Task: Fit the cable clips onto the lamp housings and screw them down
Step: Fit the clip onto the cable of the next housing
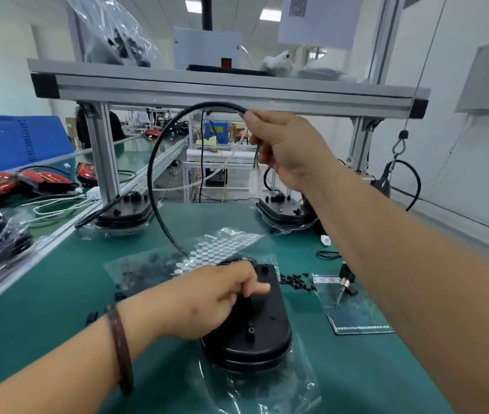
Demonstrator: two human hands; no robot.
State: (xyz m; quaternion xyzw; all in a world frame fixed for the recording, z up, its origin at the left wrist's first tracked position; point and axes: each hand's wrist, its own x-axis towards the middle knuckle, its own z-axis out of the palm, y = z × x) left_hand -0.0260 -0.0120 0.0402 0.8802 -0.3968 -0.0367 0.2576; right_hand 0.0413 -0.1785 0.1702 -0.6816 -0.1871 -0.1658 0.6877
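The lamp housing (pixel 255 330) lies back-up on a clear bag at the near middle of the green surface (pixel 58 294). The left hand (pixel 207 297) is laid over its far left part with fingers curled onto it. Whether a clip sits under those fingers is hidden. The right hand (pixel 288 144) is raised well above the surface and clenched around the black cable (pixel 150 162), which arcs up and to the left, then drops to the housing's far end. The step looks like routing the cable before clipping it. To do it well, the right hand should lower the cable with some slack so it lies flat along the housing's back, without pulling at the point where it leaves the shell. The left hand should press the housing firmly so it does not slide on the slippery bag. The clip should seat squarely over the cable and line up with a screw boss before any screw goes in. Loose black screws (pixel 295 280) lie just right of the housing, and the screwdriver (pixel 345 283) lies near them, both within easy reach.
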